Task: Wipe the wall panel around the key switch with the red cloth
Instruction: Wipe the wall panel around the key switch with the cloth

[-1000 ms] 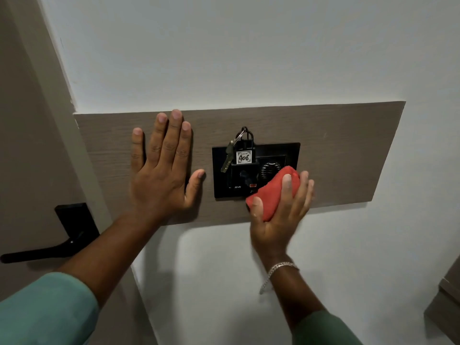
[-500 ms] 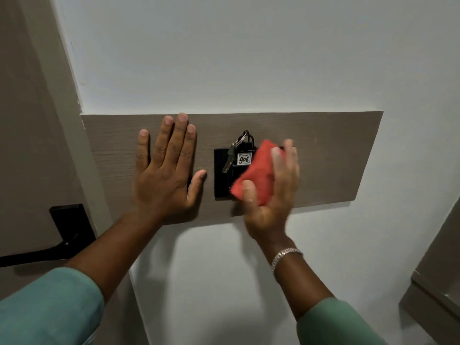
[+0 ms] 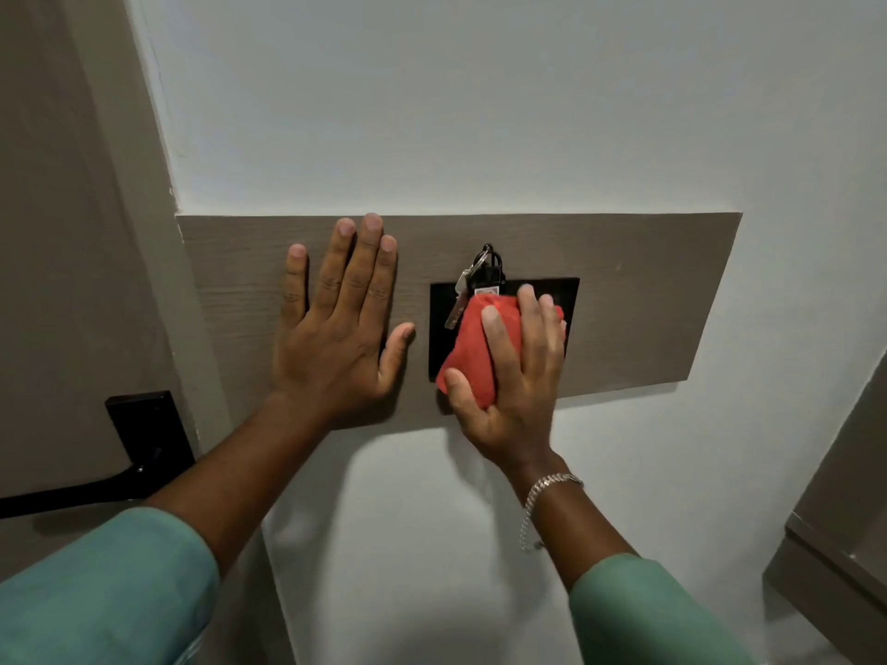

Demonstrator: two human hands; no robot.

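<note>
A grey-brown wood-grain wall panel (image 3: pixel 638 300) runs across the white wall. In its middle sits a black key switch plate (image 3: pixel 439 338) with a key fob and keys (image 3: pixel 482 276) hanging at its top. My right hand (image 3: pixel 516 381) grips a bunched red cloth (image 3: pixel 480 357) and presses it against the plate's centre, covering most of the plate and the fob's tag. My left hand (image 3: pixel 338 328) lies flat on the panel left of the plate, fingers spread and pointing up, holding nothing.
A door with a black lever handle (image 3: pixel 129 453) stands at the left, beside the door frame (image 3: pixel 158 261). A grey-brown cabinet edge (image 3: pixel 835 530) juts in at the lower right. White wall surrounds the panel above and below.
My right hand with the red cloth swept left from the plate's lower right corner up over its centre, then slid slightly down. My left hand stayed flat on the panel.
</note>
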